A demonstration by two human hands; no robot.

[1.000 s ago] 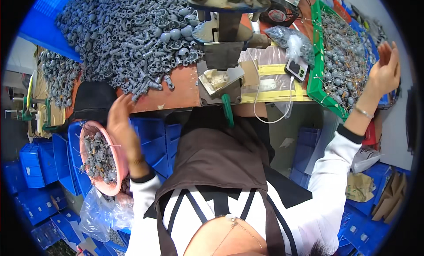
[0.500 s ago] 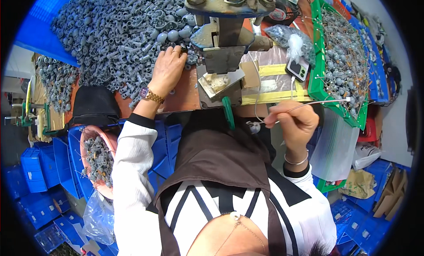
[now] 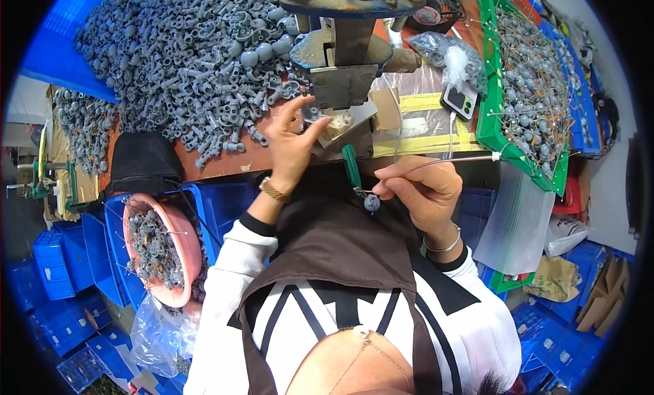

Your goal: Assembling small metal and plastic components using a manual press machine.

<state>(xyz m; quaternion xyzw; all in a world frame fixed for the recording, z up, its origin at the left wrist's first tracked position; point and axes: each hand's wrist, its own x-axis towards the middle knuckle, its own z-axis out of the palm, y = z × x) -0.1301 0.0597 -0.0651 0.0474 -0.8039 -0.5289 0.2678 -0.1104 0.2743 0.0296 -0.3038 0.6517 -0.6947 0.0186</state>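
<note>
My left hand (image 3: 291, 139) has its grip narrowed around a small grey fitting (image 3: 312, 114), just beside the pale block (image 3: 339, 124) under the press (image 3: 344, 87) at 12 o'clock. At 3 o'clock my right hand (image 3: 429, 191) pinches a thin cable (image 3: 446, 161), with a grey ball (image 3: 371, 203) near its fingertip end. Ball and cable seem already joined, but the fitting is apart from both, so I judge this piece half done. Farther out, between 10 and 11, plenty of loose parts (image 3: 184, 68) remain heaped on the tabletop (image 3: 225, 165); cabled pieces (image 3: 531, 102) fill the green tray (image 3: 490, 133) at 2, whether finished I cannot tell.
</note>
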